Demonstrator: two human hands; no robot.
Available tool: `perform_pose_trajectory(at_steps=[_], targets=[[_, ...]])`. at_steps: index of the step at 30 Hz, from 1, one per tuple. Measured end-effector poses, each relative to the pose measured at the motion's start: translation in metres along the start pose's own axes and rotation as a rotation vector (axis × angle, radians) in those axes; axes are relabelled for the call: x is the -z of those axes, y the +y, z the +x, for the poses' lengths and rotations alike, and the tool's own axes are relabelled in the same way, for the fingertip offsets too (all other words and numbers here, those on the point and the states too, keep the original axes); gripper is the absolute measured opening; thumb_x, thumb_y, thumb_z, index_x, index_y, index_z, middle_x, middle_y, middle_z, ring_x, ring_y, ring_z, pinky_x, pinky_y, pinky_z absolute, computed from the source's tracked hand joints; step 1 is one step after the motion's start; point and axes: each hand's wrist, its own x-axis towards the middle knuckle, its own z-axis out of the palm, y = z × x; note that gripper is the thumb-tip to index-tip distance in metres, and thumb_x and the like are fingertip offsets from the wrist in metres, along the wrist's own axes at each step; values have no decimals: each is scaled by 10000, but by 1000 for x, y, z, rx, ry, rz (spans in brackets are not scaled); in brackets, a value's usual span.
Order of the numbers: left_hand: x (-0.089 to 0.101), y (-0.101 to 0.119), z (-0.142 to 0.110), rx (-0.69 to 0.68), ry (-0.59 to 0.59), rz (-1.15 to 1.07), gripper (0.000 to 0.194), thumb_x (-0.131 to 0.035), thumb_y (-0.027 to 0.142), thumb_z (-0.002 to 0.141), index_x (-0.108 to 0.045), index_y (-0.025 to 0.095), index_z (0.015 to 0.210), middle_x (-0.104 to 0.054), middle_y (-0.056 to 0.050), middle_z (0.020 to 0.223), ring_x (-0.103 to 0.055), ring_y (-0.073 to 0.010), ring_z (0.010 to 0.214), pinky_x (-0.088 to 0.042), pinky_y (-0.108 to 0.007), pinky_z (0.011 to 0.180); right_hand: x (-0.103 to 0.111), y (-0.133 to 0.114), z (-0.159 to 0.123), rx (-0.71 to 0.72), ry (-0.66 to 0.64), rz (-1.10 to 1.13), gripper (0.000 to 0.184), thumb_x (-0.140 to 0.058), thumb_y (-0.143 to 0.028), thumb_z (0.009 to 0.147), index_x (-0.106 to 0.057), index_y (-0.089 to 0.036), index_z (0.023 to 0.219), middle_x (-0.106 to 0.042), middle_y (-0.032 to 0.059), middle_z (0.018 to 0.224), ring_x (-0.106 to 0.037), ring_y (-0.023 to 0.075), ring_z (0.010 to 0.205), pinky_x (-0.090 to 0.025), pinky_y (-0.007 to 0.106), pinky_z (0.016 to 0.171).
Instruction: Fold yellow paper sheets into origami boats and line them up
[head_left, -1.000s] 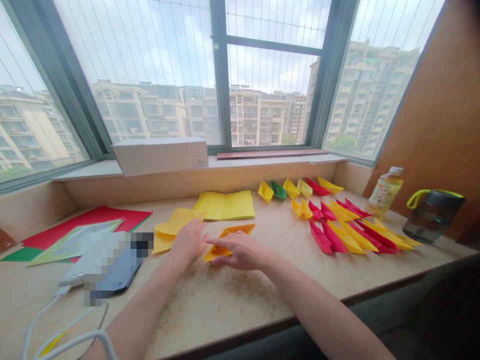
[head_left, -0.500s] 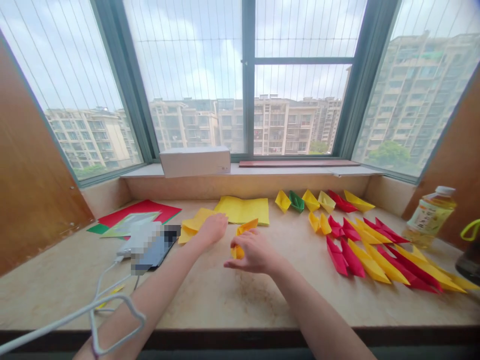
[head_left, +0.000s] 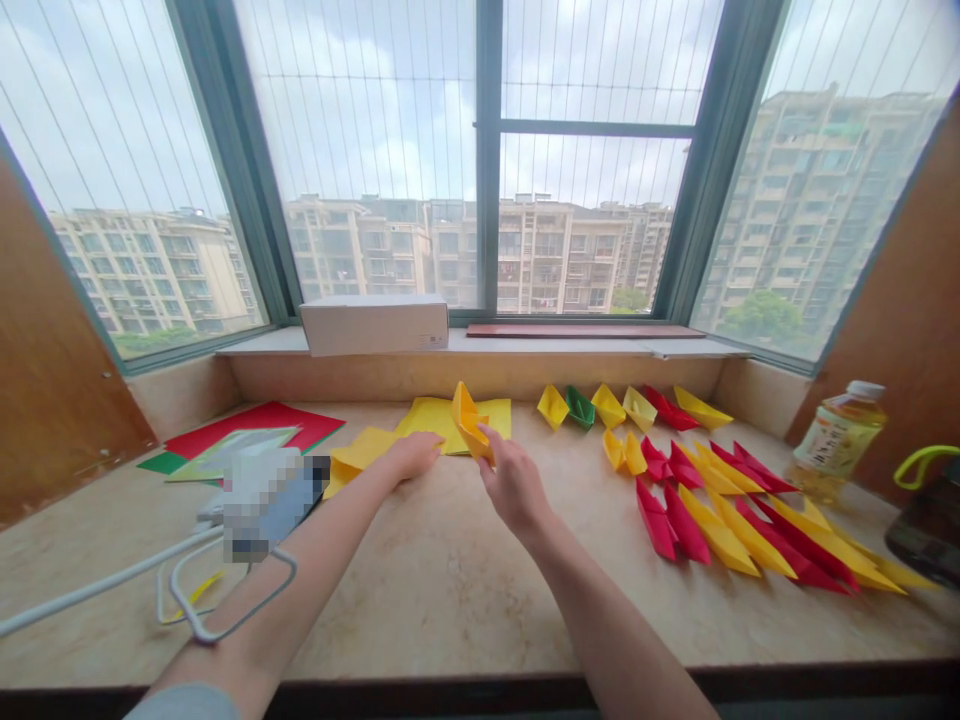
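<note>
Fingers pinched on its near end, the right hand holds one yellow-orange paper boat at its eleven o'clock, pointed end up. Half a second ago that boat sat lower, largely covered by the hand; now it is raised, seen against the single yellow sheet behind. The left hand is curled beside one folded yellow paper at its nine o'clock; whether it grips anything, I cannot tell. At the right hand's two o'clock, the back row has six boats: three yellow, one green, one pale yellow, one red. Nearer rows overlap too much to count. One bottle stands at three o'clock, one white box at the left hand's eleven.
</note>
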Motion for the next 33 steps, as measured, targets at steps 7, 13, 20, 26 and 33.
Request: perform_pose_trajectory(at_steps=[7,13,20,26,33], targets=[[3,-15,-30,90,-1,26,375,-441,310,910,-654,192,1195,-669,-141,1221,-624,-265,1106,-476,-373,913,-6,32,6,-119,157,28,523,-466,-94,853,-502,-160,1370,-674,130,1169,-633,239,1054,-479,361,935],[0,-16,-43,75,103,24,337,-412,271,927,-689,155,1079,-672,-169,1162,-602,-266,1123,-440,-372,952,-7,64,18,-286,24,-285,459,-401,-99,895,-533,-128,1334,-661,155,1218,-635,219,1098,-463,298,942],[6,-1,-53,-16,179,-7,296,-429,222,910,-715,152,873,-688,-162,1008,-619,-266,1008,-428,-392,927,-16,77,61,-270,-97,-485,411,-352,-1,870,-659,-102,1123,-696,181,1077,-654,236,1017,-477,293,838],[7,12,-62,-95,182,-9,287,-441,238,904,-714,153,876,-690,-154,981,-620,-274,995,-427,-409,925,-45,80,88,-268,-187,-603,380,-340,-9,901,-664,-71,1091,-691,206,1041,-647,242,1026,-482,313,811],[13,17,-63,-127,182,-24,291,-432,232,915,-712,162,878,-691,-160,999,-619,-282,999,-418,-431,932,-58,93,97,-290,-218,-690,317,-416,-71,908,-674,-56,1092,-671,241,1077,-619,264,1070,-463,332,848]])
